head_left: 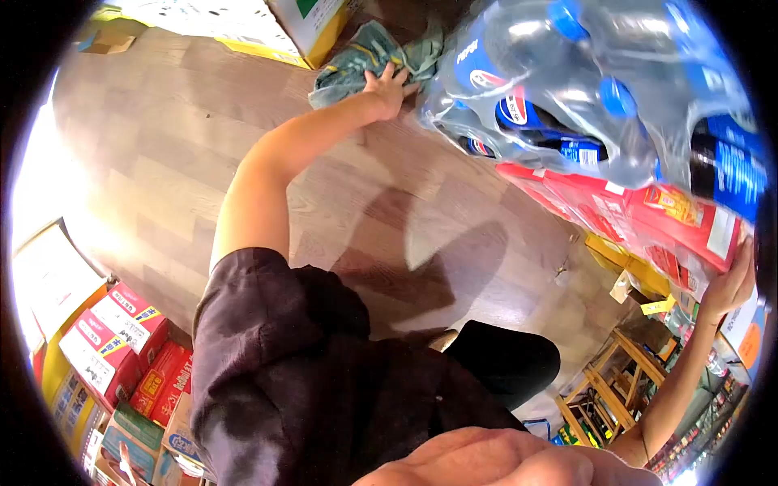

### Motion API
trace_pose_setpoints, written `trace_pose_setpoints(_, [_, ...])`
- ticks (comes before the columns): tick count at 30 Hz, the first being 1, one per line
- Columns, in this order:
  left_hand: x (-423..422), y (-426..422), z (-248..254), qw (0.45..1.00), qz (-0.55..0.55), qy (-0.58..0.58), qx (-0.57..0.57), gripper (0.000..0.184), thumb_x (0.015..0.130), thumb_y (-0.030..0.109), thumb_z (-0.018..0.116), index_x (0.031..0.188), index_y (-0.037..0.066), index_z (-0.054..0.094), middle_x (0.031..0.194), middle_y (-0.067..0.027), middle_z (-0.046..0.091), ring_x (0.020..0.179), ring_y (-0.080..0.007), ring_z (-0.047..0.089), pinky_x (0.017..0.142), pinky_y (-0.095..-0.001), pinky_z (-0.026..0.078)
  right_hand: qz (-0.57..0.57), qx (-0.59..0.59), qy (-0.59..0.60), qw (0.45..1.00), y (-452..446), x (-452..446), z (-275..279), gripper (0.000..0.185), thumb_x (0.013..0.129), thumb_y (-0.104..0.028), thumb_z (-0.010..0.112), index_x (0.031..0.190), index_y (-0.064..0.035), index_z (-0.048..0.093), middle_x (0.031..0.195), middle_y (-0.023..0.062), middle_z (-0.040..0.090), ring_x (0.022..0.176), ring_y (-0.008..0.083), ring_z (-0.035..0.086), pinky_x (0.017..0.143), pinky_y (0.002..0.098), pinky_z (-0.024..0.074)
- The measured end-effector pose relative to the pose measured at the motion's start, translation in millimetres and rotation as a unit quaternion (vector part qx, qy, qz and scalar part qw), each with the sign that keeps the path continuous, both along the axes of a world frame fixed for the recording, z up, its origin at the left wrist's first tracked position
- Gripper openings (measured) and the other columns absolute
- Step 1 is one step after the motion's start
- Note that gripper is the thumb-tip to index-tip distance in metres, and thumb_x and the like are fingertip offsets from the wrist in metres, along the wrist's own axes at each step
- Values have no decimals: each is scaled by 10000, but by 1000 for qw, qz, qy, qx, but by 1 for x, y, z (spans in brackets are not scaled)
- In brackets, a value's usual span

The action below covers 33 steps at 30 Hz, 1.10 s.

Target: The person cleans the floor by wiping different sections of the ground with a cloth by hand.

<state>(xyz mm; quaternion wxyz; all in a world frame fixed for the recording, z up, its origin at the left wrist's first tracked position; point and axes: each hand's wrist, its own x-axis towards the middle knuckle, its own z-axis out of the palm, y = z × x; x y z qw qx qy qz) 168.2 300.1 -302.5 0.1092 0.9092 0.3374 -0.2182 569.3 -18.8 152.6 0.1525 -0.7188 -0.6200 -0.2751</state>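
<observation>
My left hand (387, 95) reaches down to the floor, its fingers bent over a bunched grey-green cloth (350, 68) with yellow stripes. The cloth lies crumpled on the floorboards beside a stack of drinks. Far to the right, my right hand (732, 282) rests against the end of a red carton (616, 206), fingers stretched along its edge and partly lost at the dark rim of the view. On top of the red cartons lie shrink-wrapped Pepsi bottles (519, 109) with blue caps and labels.
A white and yellow carton (296, 36) stands at the top, near the cloth. Red and white boxes (105, 340) are stacked at lower left. A wooden stool (612, 389) is at lower right, by yellow cartons (628, 263). Wood-look floor (186, 162) runs between.
</observation>
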Motion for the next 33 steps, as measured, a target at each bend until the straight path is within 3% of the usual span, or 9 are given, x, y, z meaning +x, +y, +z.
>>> trace_pose_setpoints(3, [-34, -47, -8, 1000, -20, 6, -11, 831, 822, 204, 651, 1505, 290, 185, 1565, -73, 117, 1431, -376, 102, 1039, -667, 274, 44, -60, -195, 978, 18, -23, -6, 256, 970, -46, 466, 1134, 117, 575, 1121, 125, 604, 1008, 181, 583, 841, 269, 484])
trace_pose_setpoints(9, [-105, -164, -5, 998, -51, -8, -46, 832, 778, 274, 686, 1489, 259, 254, 1533, -110, 164, 1423, -417, 77, 1006, -683, 313, 79, 106, 305, 943, -1, -25, -22, 252, 951, 18, 457, 1168, 85, 567, 878, 102, 591, 749, 154, 542, 689, 224, 446])
trace_pose_setpoints(10, [-119, -194, -17, 997, -72, -11, -30, 804, 776, 282, 681, 1476, 260, 286, 1526, -112, 177, 1421, -420, 79, 1000, -685, 316, 73, 54, 120, 989, -9, -54, -25, 167, 967, -6, 403, 999, 58, 554, 805, 93, 563, 707, 165, 534, 660, 258, 437])
trace_pose_setpoints(13, [-146, -270, -2, 984, -154, 41, -86, 730, 786, 308, 661, 1447, 255, 356, 1524, -123, 188, 1416, -413, 123, 1000, -688, 310, 192, 75, 35, 978, -44, -108, -66, 139, 945, 51, 409, 996, 78, 536, 690, 88, 497, 575, 159, 441, 509, 290, 366])
trace_pose_setpoints(16, [-184, -326, -29, 974, -215, -64, -39, 666, 808, 349, 646, 1422, 290, 396, 1498, -70, 289, 1393, -364, 213, 1003, -712, 277, 286, 71, 322, 900, -82, -189, -104, 129, 941, -58, 452, 860, 30, 501, 617, 101, 471, 519, 192, 426, 487, 334, 355])
trace_pose_setpoints(19, [-196, -294, -21, 974, -197, -87, 70, 663, 800, 364, 653, 1412, 329, 399, 1501, -42, 304, 1387, -309, 257, 1030, -710, 227, 241, -59, 348, 904, -119, -212, -125, 190, 948, -143, 448, 841, 9, 485, 611, 94, 459, 512, 185, 400, 483, 330, 332])
trace_pose_setpoints(21, [-210, -267, -3, 996, -59, -74, 8, 678, 777, 347, 675, 1401, 331, 409, 1512, -42, 289, 1383, -301, 270, 1033, -699, 226, 190, -17, 346, 919, -129, -224, -139, 199, 952, -150, 428, 855, 14, 487, 635, 76, 459, 543, 159, 385, 499, 310, 310])
trace_pose_setpoints(26, [-310, -206, -32, 961, 244, -25, 124, 735, 737, 247, 688, 1409, 283, 392, 1505, -78, 296, 1379, -319, 276, 1018, -673, 255, 66, 41, 456, 887, -156, -211, -166, 183, 952, -136, 431, 884, 23, 493, 657, 63, 453, 592, 145, 387, 544, 287, 308])
trace_pose_setpoints(33, [-461, -151, -94, 679, 725, 15, 114, 827, 725, 348, 606, 1472, 236, 271, 1444, -190, 320, 1290, -451, 321, 1060, -529, 295, 45, 11, 478, 877, -162, -203, -180, 186, 958, -101, 429, 1015, 40, 536, 668, 47, 454, 600, 117, 388, 579, 254, 315])
